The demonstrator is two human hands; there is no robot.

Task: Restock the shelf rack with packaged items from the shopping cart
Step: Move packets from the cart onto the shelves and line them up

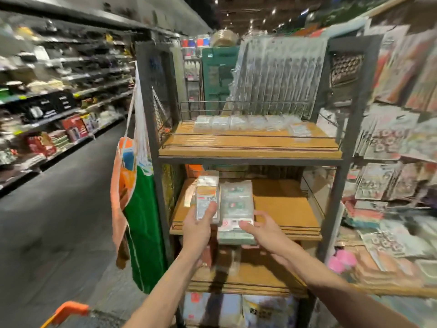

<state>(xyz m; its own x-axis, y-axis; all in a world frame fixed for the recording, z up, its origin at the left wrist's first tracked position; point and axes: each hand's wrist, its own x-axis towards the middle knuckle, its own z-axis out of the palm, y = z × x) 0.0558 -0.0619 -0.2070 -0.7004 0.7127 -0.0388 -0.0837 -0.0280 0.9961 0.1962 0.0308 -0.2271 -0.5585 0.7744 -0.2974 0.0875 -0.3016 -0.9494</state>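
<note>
Left hand (198, 229) grips a small pack (207, 197) with an orange label by its near end, thumb on the face, fingers behind. Right hand (263, 229) holds a large pack (236, 202), clear plastic, by its near edge, thumb on top, fingers underneath. The packs are side by side, edges touching or nearly so, can't tell which. Both hang over the front left of the middle shelf (283, 204) of the rack (349, 162), not set down yet. Top shelf (248, 144) carries a row of packs (250, 123) along the back. Cart (71, 310): only a bit of orange handle shows bottom left, contents not visible. An apron (139, 221) hangs on the rack's left side. Handling guess: light, stiff clear shells, slick plastic, likely to dent if squeezed, flat enough to slide. Best hold is the short end or long edges, thumb over, fingers under, then push in flat along the board.
</note>
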